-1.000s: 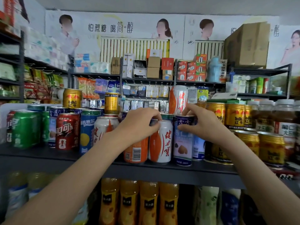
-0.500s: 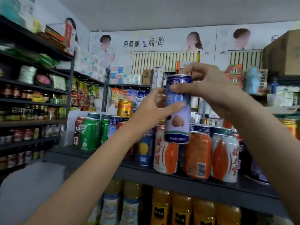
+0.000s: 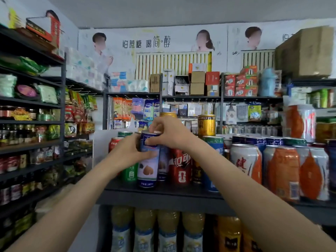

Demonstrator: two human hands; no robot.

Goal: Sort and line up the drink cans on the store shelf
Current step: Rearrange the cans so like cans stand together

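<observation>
Left hand [image 3: 127, 153]: wrapped around the left side of the blue can [image 3: 148, 166], gripping it. Blue can: upright, at the front left of the shelf [image 3: 163, 195], base at the shelf surface; contact cannot be confirmed. Right hand [image 3: 169, 133]: fingers pinch the can's top rim. Red can [image 3: 181, 166]: just right of it. Orange cans [image 3: 283, 171]: far right.

I count two hands, left hand [image 3: 127, 153] and right hand [image 3: 169, 133], on one tall blue-and-white can [image 3: 148, 166]. On the shelf [image 3: 163, 193]: three orange-and-white cans [image 3: 282, 171], one red cola can [image 3: 181, 166], two gold cans [image 3: 206, 125]. Below stand four pale-labelled juice bottles [image 3: 144, 231].
</observation>
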